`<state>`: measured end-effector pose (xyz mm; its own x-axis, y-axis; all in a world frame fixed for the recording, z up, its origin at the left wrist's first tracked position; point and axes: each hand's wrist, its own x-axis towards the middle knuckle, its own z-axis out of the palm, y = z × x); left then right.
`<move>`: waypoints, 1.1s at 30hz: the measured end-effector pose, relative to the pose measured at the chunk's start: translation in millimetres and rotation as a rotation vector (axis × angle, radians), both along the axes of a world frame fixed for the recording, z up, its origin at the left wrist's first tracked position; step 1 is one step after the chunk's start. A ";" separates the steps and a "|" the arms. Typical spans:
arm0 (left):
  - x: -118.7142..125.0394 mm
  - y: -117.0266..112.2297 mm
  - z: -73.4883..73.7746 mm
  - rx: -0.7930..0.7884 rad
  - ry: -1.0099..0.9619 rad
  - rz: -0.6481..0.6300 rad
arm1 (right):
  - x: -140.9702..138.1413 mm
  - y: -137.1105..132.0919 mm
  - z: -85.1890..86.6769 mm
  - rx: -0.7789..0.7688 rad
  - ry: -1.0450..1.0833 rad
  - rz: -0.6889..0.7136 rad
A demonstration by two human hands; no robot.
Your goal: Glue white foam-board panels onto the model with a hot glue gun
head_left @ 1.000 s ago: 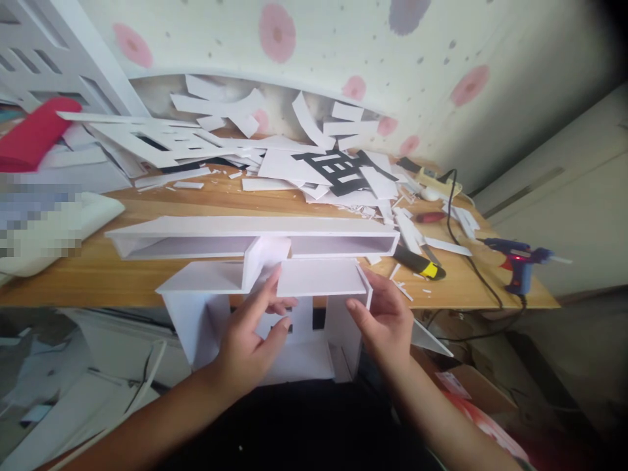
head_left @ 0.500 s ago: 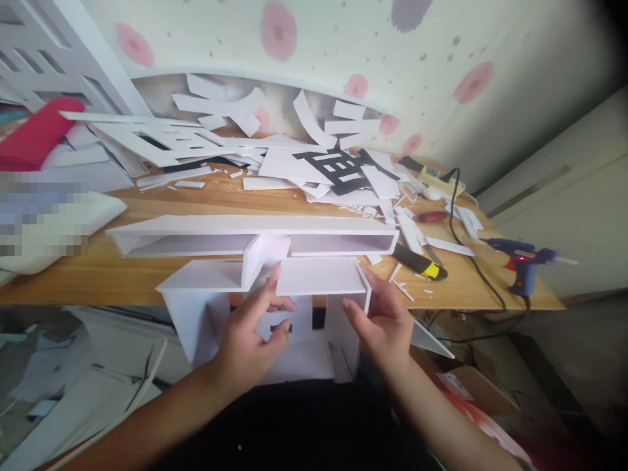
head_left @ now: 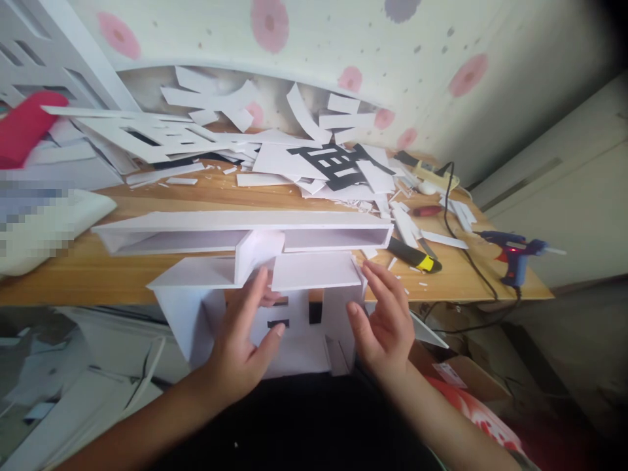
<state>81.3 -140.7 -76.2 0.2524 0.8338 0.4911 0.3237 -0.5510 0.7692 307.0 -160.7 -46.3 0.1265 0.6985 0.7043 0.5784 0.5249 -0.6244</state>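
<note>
A white foam-board model [head_left: 191, 269] stands at the table's front edge, with boxy compartments and a long hollow upper section [head_left: 245, 221]. Its small flat white panel [head_left: 316, 271] lies level between my hands. My left hand [head_left: 240, 347] is open, fingers apart, by the panel's left end; its index fingertip is close to the white board, and I cannot tell if it touches. On the other side, my right hand [head_left: 387, 320] is open too, its fingers beside the right upright board [head_left: 343, 314] and its thumb raised in front. Neither hand grips anything.
Right of the model lie a black-and-yellow utility knife [head_left: 416, 255] and a blue glue gun [head_left: 515, 252] with a red light and black cord. White scraps [head_left: 279, 160], black cut-out pieces [head_left: 338, 171] and a power strip [head_left: 436, 175] are behind. A red roll [head_left: 29, 127] lies left.
My right hand has loosened from the panel's right edge, its fingers spreading away. My left hand has shifted slightly down and left, its thumb extended. The whole view has moved a little.
</note>
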 end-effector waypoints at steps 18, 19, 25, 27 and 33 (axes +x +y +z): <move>5.0 -5.4 14.2 -0.010 0.043 -0.085 | -5.5 2.4 3.8 0.108 -0.071 -0.008; 5.0 -4.9 14.7 -0.007 0.052 -0.084 | -5.4 2.7 4.7 0.114 -0.075 -0.007; 5.0 -3.8 16.6 0.018 0.068 -0.093 | -5.8 2.8 7.7 0.089 -0.071 -0.029; 5.4 -3.8 15.5 0.012 0.064 -0.091 | -6.5 2.9 7.9 0.080 -0.062 -0.029; 4.3 -2.0 11.8 0.013 0.042 -0.087 | -5.1 4.8 5.3 0.098 -0.048 -0.015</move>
